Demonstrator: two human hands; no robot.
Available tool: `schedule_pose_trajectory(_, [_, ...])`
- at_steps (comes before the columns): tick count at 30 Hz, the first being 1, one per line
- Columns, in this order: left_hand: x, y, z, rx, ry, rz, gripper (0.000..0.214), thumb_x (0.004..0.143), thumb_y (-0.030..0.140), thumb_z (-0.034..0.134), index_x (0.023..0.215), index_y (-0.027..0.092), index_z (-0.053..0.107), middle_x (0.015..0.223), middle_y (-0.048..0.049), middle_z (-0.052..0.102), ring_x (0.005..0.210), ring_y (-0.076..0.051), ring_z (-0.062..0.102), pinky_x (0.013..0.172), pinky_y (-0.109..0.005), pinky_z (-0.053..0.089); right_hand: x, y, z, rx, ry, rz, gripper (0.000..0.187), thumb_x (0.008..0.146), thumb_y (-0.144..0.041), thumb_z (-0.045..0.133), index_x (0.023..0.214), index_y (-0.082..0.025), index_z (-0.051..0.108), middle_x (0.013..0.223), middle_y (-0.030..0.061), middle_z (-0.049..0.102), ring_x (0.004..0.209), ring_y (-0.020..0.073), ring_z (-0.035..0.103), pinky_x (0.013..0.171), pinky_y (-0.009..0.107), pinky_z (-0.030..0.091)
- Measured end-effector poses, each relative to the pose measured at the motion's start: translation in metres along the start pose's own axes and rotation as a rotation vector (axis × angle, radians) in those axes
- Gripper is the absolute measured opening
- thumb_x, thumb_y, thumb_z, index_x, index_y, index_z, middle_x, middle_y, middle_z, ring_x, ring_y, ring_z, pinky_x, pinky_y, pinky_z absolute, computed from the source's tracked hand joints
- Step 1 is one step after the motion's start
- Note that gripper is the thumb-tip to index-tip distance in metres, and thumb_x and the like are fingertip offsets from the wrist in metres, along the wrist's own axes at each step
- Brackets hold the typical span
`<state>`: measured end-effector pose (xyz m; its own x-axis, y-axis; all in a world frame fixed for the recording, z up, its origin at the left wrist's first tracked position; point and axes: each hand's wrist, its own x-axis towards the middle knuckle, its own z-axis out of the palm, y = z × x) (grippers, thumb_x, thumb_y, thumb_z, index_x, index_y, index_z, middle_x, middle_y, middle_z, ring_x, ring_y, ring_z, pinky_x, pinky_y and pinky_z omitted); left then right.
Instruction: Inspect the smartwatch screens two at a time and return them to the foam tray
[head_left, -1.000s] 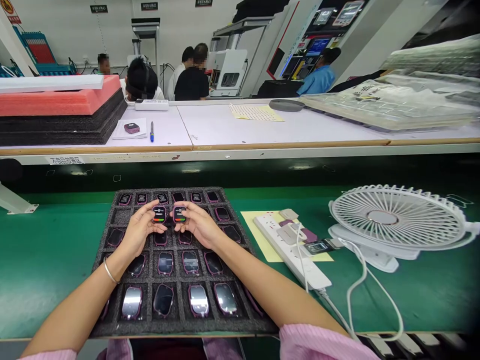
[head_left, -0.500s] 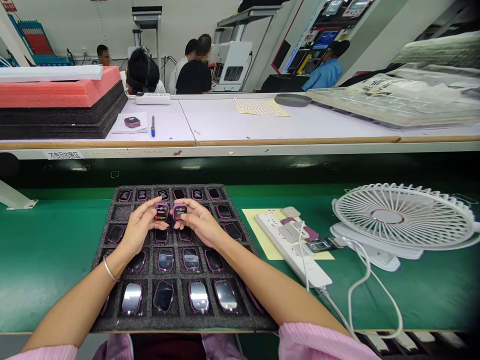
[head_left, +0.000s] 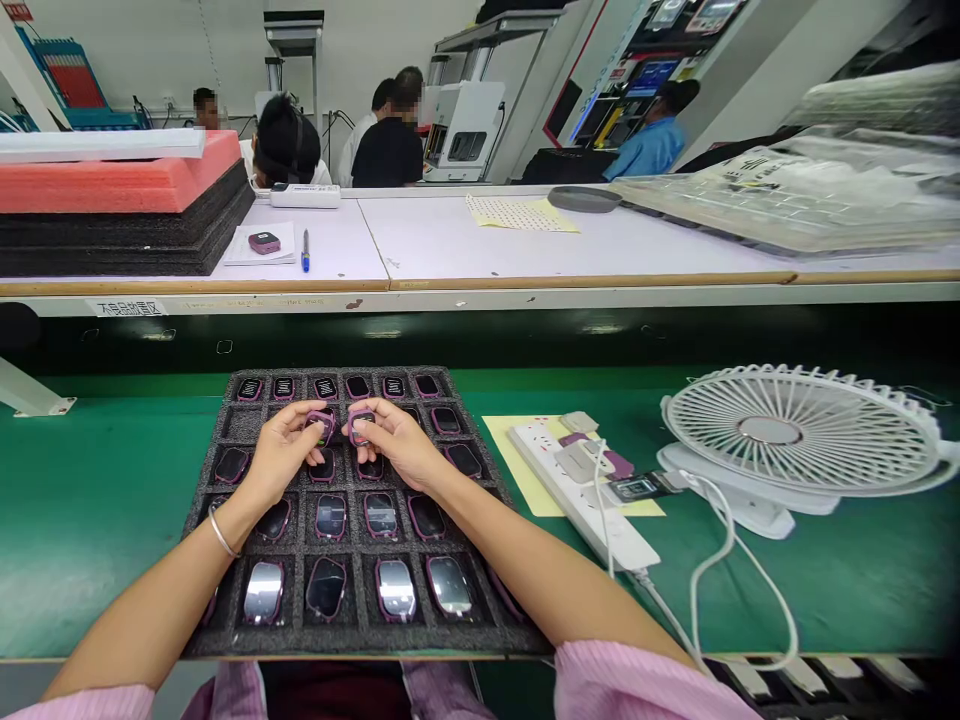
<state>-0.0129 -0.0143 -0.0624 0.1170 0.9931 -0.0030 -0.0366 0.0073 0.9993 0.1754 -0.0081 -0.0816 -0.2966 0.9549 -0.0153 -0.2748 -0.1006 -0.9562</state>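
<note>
Above the upper part of a black foam tray [head_left: 294, 630], each of my hands holds one purple-framed smartwatch body without a strap. My left hand [head_left: 281, 450] is closed on the left watch [head_left: 323, 424], with the thumb over its face. Fingers and thumb of my right hand [head_left: 397, 445] grip the right watch [head_left: 361, 426], thumb across its screen. The two watches are close together but apart. Several more watches lie in the tray's square pockets, such as a watch [head_left: 327, 588] in the nearest row. Small lit text shows on some in the far row.
Right of the tray are a white power strip [head_left: 536, 440] with plugs and cables, and a white fan [head_left: 772, 430]. On the shelf [head_left: 450, 250] behind lie a pen [head_left: 306, 252], another watch [head_left: 264, 242], stacked foam [head_left: 112, 235] and plastic trays. Several people sit beyond.
Both watches have tilted in my fingers, and my thumbs now lie over their screens, which show less. My hands stay above the same part of the tray.
</note>
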Motion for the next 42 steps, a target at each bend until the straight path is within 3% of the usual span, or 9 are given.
schedule_pose_trajectory(7, [0.004,0.001,-0.001,-0.072,-0.104,0.011,0.065,0.065,0.017,0.077,0.126,0.019,0.056,0.105,-0.0058,0.066,0.07,-0.01,0.061,0.061,-0.022,0.051,0.0,0.0,0.002,0.106,-0.081,-0.004,0.052,0.073,-0.013,0.065,0.122,-0.023,0.052,0.098,0.0021,0.069,0.068,0.0151,0.07,0.062,0.029,0.052])
schedule_pose_trajectory(12, [0.013,0.011,-0.045,0.017,-0.19,-0.022,0.066,0.069,0.027,0.077,0.13,0.019,0.053,0.104,-0.007,0.066,0.068,-0.013,0.062,0.066,-0.028,0.052,0.004,0.006,0.006,-0.084,-0.158,0.014,0.065,0.071,-0.015,0.073,0.128,-0.026,0.043,0.103,0.0018,0.062,0.069,0.0129,0.068,0.064,0.028,0.052])
schedule_pose_trajectory(15, [0.018,0.006,-0.094,0.324,-0.071,0.094,0.063,0.07,0.035,0.077,0.127,0.018,0.059,0.089,-0.0037,0.065,0.072,-0.016,0.059,0.069,-0.03,0.048,0.017,0.008,0.013,-0.376,-0.236,0.007,0.052,0.076,-0.021,0.068,0.123,-0.022,0.046,0.093,0.0014,0.061,0.067,0.0148,0.065,0.065,0.033,0.052])
schedule_pose_trajectory(19, [0.021,-0.014,-0.14,0.795,0.022,0.164,0.056,0.075,0.044,0.071,0.125,0.019,0.064,0.083,-0.0061,0.063,0.081,-0.024,0.054,0.076,-0.035,0.044,0.045,0.007,0.041,-1.076,-0.225,-0.288,0.045,0.074,-0.026,0.071,0.116,-0.016,0.06,0.113,0.0134,0.058,0.104,0.0295,0.059,0.09,0.049,0.045])
schedule_pose_trajectory(27, [0.027,-0.033,-0.152,0.938,-0.012,0.197,0.075,0.073,0.049,0.071,0.141,0.025,0.052,0.108,-0.0091,0.055,0.106,-0.031,0.047,0.1,-0.048,0.036,0.068,0.011,0.069,-1.458,-0.176,-0.302,0.054,0.087,-0.047,0.063,0.134,-0.021,0.058,0.142,0.0161,0.045,0.125,0.0336,0.044,0.099,0.049,0.034])
schedule_pose_trajectory(30, [0.024,-0.016,-0.142,1.069,0.032,0.228,0.075,0.077,0.052,0.067,0.143,0.021,0.049,0.117,-0.0126,0.052,0.109,-0.032,0.047,0.099,-0.048,0.038,0.056,-0.009,0.043,-1.481,-0.028,-0.35,0.044,0.094,-0.044,0.054,0.132,-0.023,0.059,0.137,0.0143,0.05,0.122,0.0292,0.048,0.099,0.044,0.033])
schedule_pose_trajectory(34, [0.027,0.007,-0.084,1.27,-0.099,0.296,0.04,0.09,0.043,0.056,0.122,0.021,0.067,0.107,-0.0099,0.061,0.107,-0.027,0.054,0.098,-0.039,0.041,0.041,-0.028,0.008,-1.697,0.117,-0.074,0.028,0.096,-0.036,0.052,0.103,-0.017,0.071,0.11,0.0143,0.064,0.108,0.0296,0.057,0.092,0.043,0.034])
schedule_pose_trajectory(38, [0.035,0.007,-0.015,1.357,-0.095,0.243,0.027,0.086,0.038,0.063,0.094,0.015,0.075,0.101,-0.0161,0.065,0.108,-0.032,0.056,0.094,-0.041,0.043,0.03,-0.014,-0.002,-1.736,0.148,0.008,0.028,0.093,-0.036,0.058,0.093,-0.011,0.071,0.106,0.0205,0.065,0.102,0.0334,0.06,0.091,0.047,0.032])
schedule_pose_trajectory(42, [0.041,0.0,0.015,1.418,-0.041,0.159,0.03,0.08,0.032,0.071,0.099,0.009,0.073,0.113,-0.0234,0.063,0.111,-0.038,0.055,0.091,-0.044,0.044,0.025,0.0,-0.005,-1.625,0.194,-0.014,0.024,0.091,-0.036,0.059,0.099,-0.014,0.064,0.112,0.0178,0.062,0.106,0.0316,0.057,0.085,0.041,0.035])
